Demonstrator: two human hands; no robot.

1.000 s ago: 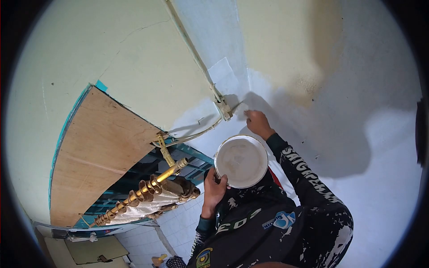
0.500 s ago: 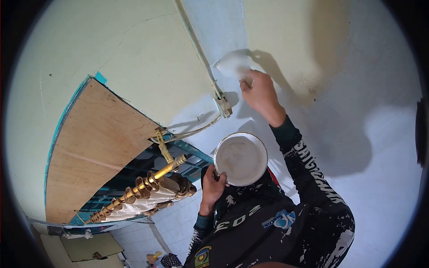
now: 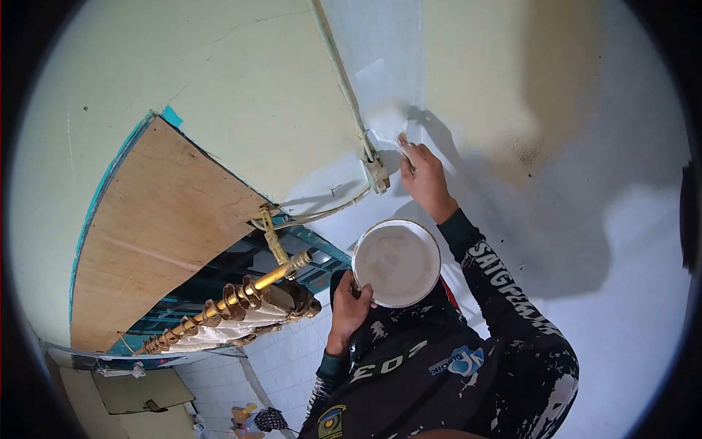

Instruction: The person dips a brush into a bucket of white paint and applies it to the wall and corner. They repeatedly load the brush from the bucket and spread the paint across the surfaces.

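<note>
My left hand (image 3: pixel 351 311) grips the near left rim of a round white tub (image 3: pixel 436 282), with the thumb over the edge. Pale, whitish paste coats the inside of the tub. Up at the wall corner, my right hand (image 3: pixel 425 179) is closed around a putty knife (image 3: pixel 403 139). Its broad blade is blurred and lies against or very near the wall, just right of a cable. Around the blade the wall has a wet-looking white patch, and a brighter white smear shows higher up.
A cable (image 3: pixel 338 66) runs down the wall to a small electrical box (image 3: pixel 377 175), left of my right hand. At left are a plywood panel (image 3: pixel 161 234), a teal window frame (image 3: pixel 322 245) and a gold curtain rod (image 3: pixel 274 276) with a bunched curtain (image 3: pixel 227 333).
My right hand has moved slightly down with the putty knife, and its wrist has turned. The view has shifted a little. My left hand still holds the tub in nearly the same place.
</note>
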